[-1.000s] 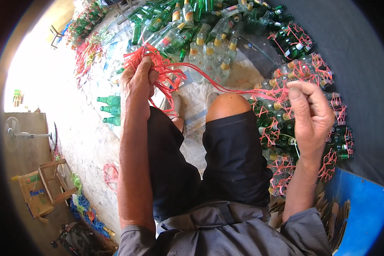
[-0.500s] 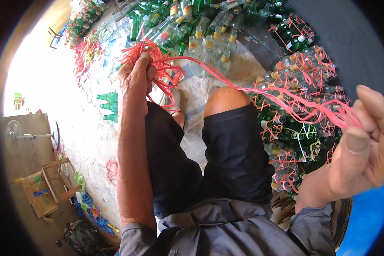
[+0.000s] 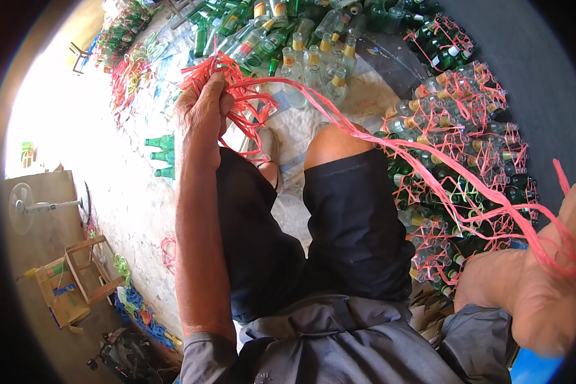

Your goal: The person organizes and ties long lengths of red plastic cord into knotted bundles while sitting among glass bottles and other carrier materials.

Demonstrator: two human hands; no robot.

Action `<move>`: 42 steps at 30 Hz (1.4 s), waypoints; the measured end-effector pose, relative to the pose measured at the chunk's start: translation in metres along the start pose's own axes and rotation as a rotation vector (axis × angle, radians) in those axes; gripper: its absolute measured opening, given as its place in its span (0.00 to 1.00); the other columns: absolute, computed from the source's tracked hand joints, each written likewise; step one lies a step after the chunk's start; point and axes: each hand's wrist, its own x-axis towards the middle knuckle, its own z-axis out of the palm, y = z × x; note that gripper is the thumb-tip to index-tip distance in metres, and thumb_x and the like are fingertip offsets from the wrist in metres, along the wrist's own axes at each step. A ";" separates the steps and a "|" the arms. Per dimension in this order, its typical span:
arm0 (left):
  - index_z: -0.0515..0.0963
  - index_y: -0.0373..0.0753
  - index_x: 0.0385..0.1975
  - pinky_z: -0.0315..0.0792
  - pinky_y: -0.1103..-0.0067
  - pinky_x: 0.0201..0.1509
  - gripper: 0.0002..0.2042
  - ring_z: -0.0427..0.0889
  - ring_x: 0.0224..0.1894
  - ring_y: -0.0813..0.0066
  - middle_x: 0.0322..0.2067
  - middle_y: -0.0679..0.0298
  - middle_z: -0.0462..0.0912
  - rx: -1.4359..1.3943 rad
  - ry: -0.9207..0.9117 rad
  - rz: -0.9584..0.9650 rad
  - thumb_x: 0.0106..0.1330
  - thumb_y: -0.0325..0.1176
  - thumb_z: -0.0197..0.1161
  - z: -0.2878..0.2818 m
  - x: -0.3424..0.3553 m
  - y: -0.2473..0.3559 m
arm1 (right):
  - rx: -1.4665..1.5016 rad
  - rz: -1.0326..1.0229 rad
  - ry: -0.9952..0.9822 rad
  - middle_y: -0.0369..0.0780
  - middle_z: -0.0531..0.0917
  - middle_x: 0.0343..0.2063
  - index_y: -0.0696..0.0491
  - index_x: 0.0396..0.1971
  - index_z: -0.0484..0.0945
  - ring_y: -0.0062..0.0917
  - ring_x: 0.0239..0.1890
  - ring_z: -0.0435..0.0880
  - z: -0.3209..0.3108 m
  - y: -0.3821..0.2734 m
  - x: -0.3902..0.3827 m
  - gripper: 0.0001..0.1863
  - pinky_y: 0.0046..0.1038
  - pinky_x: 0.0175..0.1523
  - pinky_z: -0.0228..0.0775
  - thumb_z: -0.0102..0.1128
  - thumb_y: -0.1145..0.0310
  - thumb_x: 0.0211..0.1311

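Observation:
My left hand point(image 3: 201, 109) is raised in front of my left knee, its fingers closed round a bunch of pinkish-red plastic strings point(image 3: 246, 105). Loose ends bristle above the fist and dangle below it. From there, several long strands point(image 3: 390, 142) run rightward above my right knee to my right hand point(image 3: 557, 281), at the right rim. There the strands loop across the hand, and one short end sticks up beside it. The right fingers are partly cut off by the picture's edge, but the hand holds the strands.
Loose green and clear bottles point(image 3: 256, 38) lie ahead, with several clear bottles point(image 3: 313, 73) upright before my feet. Bottles tied with pink string point(image 3: 454, 121) cover the right side. Three green bottles point(image 3: 163, 155) lie left. A fan point(image 3: 45, 206) and wooden frame point(image 3: 86, 272) stand farther left.
My right hand has moved down and nearer my body, drawing the strands lower on the right. A short string end now shows beside it. My left hand has barely shifted.

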 end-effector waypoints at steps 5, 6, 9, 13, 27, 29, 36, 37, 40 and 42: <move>0.75 0.44 0.25 0.50 0.88 0.14 0.10 0.60 0.12 0.92 0.15 0.75 0.71 0.005 -0.017 0.010 0.70 0.36 0.60 -0.006 0.004 -0.004 | 0.006 -0.038 0.021 0.29 0.75 0.24 0.65 0.46 0.79 0.07 0.24 0.64 -0.005 -0.004 0.003 0.14 0.13 0.29 0.52 0.61 0.75 0.62; 0.76 0.44 0.25 0.50 0.88 0.14 0.10 0.60 0.12 0.92 0.15 0.75 0.71 -0.001 -0.020 0.009 0.70 0.36 0.59 -0.006 0.004 -0.004 | 0.008 -0.044 0.025 0.29 0.75 0.24 0.65 0.46 0.79 0.07 0.24 0.64 -0.005 -0.006 0.003 0.14 0.13 0.29 0.52 0.61 0.75 0.62; 0.76 0.44 0.26 0.50 0.88 0.14 0.10 0.60 0.12 0.92 0.15 0.75 0.71 0.019 0.002 -0.012 0.70 0.37 0.60 -0.004 0.002 -0.001 | 0.019 -0.053 0.029 0.29 0.75 0.23 0.65 0.46 0.80 0.07 0.24 0.64 -0.002 -0.006 0.000 0.14 0.13 0.29 0.52 0.61 0.76 0.62; 0.76 0.44 0.26 0.50 0.87 0.14 0.10 0.60 0.12 0.92 0.16 0.74 0.72 0.035 0.013 -0.008 0.70 0.38 0.60 -0.004 -0.001 0.000 | 0.033 -0.054 0.027 0.29 0.75 0.23 0.65 0.46 0.80 0.07 0.23 0.64 -0.004 -0.004 0.004 0.14 0.13 0.29 0.52 0.61 0.76 0.62; 0.77 0.43 0.30 0.50 0.86 0.17 0.10 0.60 0.14 0.91 0.16 0.77 0.68 0.065 0.059 -0.035 0.71 0.41 0.58 0.001 -0.009 0.007 | 0.069 -0.050 0.049 0.29 0.74 0.22 0.65 0.45 0.80 0.07 0.22 0.63 0.006 0.016 0.001 0.14 0.13 0.28 0.52 0.61 0.77 0.60; 0.79 0.43 0.31 0.50 0.86 0.17 0.11 0.59 0.15 0.91 0.16 0.78 0.68 0.113 0.056 -0.030 0.71 0.42 0.57 -0.005 -0.009 0.003 | 0.073 -0.051 0.047 0.29 0.74 0.22 0.65 0.45 0.80 0.07 0.22 0.63 0.011 0.020 0.001 0.14 0.13 0.28 0.52 0.61 0.77 0.60; 0.74 0.44 0.28 0.48 0.86 0.16 0.10 0.56 0.13 0.90 0.14 0.78 0.64 0.041 0.112 0.048 0.73 0.38 0.57 0.005 -0.012 0.009 | 0.119 -0.052 0.069 0.29 0.74 0.22 0.65 0.45 0.80 0.08 0.22 0.63 0.013 0.027 0.000 0.14 0.14 0.28 0.52 0.61 0.78 0.59; 0.73 0.44 0.27 0.48 0.86 0.16 0.11 0.56 0.13 0.90 0.14 0.78 0.64 0.072 0.125 0.028 0.73 0.39 0.57 0.004 -0.015 0.008 | 0.114 -0.048 0.059 0.29 0.74 0.22 0.65 0.45 0.80 0.08 0.22 0.63 0.015 0.029 -0.001 0.14 0.14 0.28 0.52 0.61 0.78 0.59; 0.73 0.45 0.26 0.47 0.85 0.16 0.12 0.56 0.13 0.91 0.13 0.78 0.63 0.068 0.049 0.025 0.73 0.39 0.56 0.004 -0.012 0.006 | 0.095 -0.049 0.048 0.29 0.74 0.21 0.65 0.45 0.80 0.08 0.22 0.63 0.016 0.030 0.000 0.14 0.14 0.28 0.52 0.61 0.79 0.59; 0.73 0.45 0.26 0.47 0.85 0.16 0.12 0.56 0.13 0.91 0.13 0.78 0.64 0.078 0.039 0.018 0.73 0.39 0.56 0.006 -0.014 0.006 | 0.091 -0.053 0.050 0.29 0.73 0.21 0.65 0.45 0.81 0.08 0.22 0.63 0.015 0.029 0.001 0.14 0.14 0.28 0.52 0.61 0.79 0.59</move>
